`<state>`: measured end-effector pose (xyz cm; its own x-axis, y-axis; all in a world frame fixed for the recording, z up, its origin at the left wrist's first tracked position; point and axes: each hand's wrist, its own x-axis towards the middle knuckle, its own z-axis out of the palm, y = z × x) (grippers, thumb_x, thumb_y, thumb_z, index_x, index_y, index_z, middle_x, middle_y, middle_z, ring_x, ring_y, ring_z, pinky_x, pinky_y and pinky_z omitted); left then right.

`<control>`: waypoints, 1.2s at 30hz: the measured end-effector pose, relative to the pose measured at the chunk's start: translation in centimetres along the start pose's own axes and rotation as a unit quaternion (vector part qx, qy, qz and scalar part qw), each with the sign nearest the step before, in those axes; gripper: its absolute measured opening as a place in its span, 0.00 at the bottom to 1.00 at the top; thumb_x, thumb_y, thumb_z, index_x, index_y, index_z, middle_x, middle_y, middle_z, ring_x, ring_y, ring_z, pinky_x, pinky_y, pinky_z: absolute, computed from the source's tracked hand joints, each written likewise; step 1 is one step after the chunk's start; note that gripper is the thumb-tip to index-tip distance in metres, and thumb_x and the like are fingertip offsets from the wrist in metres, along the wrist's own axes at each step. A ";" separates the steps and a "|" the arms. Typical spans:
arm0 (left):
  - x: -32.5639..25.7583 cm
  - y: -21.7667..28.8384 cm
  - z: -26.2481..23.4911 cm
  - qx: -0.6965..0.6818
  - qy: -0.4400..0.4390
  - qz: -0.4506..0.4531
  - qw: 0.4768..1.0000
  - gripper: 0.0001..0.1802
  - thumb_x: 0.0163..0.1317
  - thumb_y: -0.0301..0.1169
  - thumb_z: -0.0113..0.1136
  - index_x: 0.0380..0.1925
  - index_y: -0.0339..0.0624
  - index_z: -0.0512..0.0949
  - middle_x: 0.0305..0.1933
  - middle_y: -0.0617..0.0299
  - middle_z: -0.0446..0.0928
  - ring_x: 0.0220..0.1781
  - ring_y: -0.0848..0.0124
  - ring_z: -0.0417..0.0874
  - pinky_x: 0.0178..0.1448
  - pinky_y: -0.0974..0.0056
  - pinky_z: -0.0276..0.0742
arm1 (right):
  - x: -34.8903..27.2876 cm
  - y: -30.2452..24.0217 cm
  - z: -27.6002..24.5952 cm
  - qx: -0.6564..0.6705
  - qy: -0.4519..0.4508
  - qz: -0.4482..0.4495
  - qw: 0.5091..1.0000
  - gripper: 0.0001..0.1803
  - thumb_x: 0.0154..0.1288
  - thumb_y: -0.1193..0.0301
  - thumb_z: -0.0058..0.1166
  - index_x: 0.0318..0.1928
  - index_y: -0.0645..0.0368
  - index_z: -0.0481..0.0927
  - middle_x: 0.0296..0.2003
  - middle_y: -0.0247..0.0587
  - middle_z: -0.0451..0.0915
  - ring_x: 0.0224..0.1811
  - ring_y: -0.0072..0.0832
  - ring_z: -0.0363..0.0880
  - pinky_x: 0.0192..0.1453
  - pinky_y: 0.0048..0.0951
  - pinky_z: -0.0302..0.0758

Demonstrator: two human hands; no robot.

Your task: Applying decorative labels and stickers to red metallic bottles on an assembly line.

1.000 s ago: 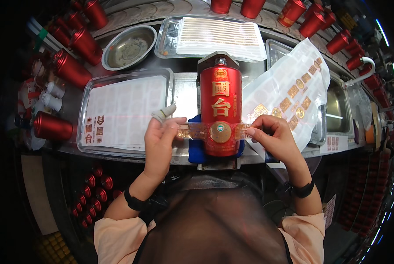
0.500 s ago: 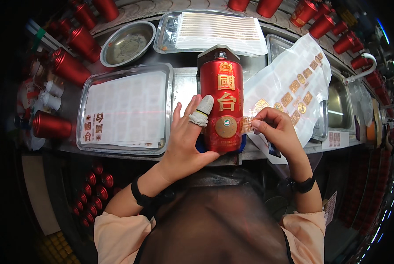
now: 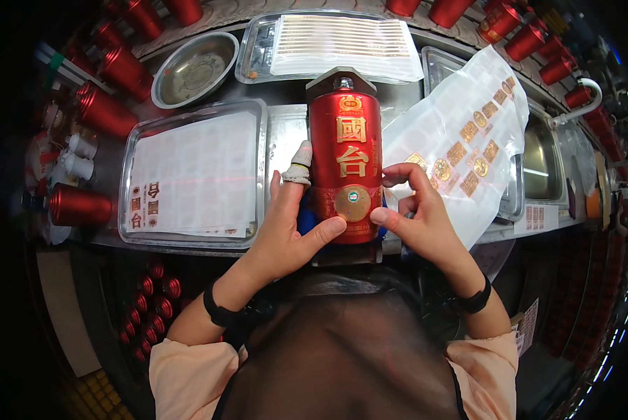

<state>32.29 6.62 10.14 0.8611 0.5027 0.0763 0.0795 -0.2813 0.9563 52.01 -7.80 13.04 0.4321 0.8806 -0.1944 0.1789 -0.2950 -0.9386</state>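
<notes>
Glossy red bottle [image 3: 328, 140] with a smooth cylindrical body and raised gold characters is lying between the two hands, its neck pointing away from them toward an angular grey metal block [image 3: 321, 82]. Beside the left hand's fingers, a bright blue pad [image 3: 307, 218] is showing under its flank.

Against the bottle's left side, the left hand [image 3: 282, 227] is resting with thumb and fingers spread apart, the thumb tip reaching its lower front; a wrinkled off-white finger cover [image 3: 299, 169] is sheathing one finger. On the opposite side, the right hand [image 3: 422, 220] is also keeping thumb and fingers apart, its thumb touching the lower right edge while the fingers are bending beside the flank. Between the thumbs and just above them, a flat round gold emblem [image 3: 353, 208] is bearing a tiny green-and-white sticker [image 3: 354, 197].

Left of the left hand, a shiny rectangular metal tray [image 3: 188, 238] is holding thin white label sheets [image 3: 195, 168]. Farther beyond that hand, a round shallow metal bowl [image 3: 196, 70] is standing on the smooth steel table [image 3: 286, 119]. Beyond the right hand, a crinkled translucent sheet [image 3: 426, 129] is carrying embossed gold stickers [image 3: 457, 153].
</notes>
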 end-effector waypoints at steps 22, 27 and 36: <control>0.9 -0.2 1.1 -0.187 0.050 -0.007 0.981 0.45 0.68 0.34 0.61 0.75 0.30 0.45 0.77 0.46 0.52 0.80 0.58 0.53 0.79 0.57 0.49 | 1.3 1.8 0.9 0.168 -0.034 0.001 0.985 0.24 0.66 0.67 0.65 0.55 0.62 0.69 0.48 0.36 0.73 0.33 0.10 0.78 0.35 0.12 0.74; 0.8 -0.4 0.9 -0.194 0.036 -0.015 0.980 0.43 0.71 0.34 0.57 0.76 0.32 0.44 0.78 0.47 0.51 0.80 0.59 0.52 0.79 0.58 0.48 | 1.4 1.3 1.0 0.203 -0.032 -0.001 0.979 0.23 0.66 0.68 0.64 0.55 0.62 0.69 0.47 0.36 0.72 0.32 0.11 0.77 0.34 0.11 0.72; 1.0 -0.6 1.0 -0.225 0.048 -0.005 0.973 0.41 0.72 0.33 0.55 0.76 0.32 0.44 0.78 0.48 0.52 0.80 0.61 0.53 0.79 0.59 0.48 | 1.5 0.5 1.4 0.120 -0.004 0.015 0.993 0.26 0.64 0.62 0.67 0.52 0.62 0.69 0.41 0.34 0.73 0.28 0.09 0.72 0.28 0.14 0.69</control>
<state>33.59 6.44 9.39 0.8089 0.5835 0.0722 -0.1594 0.0995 0.9822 51.52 -6.07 11.88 0.4265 0.8759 -0.2256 -0.0509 -0.2258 -0.9728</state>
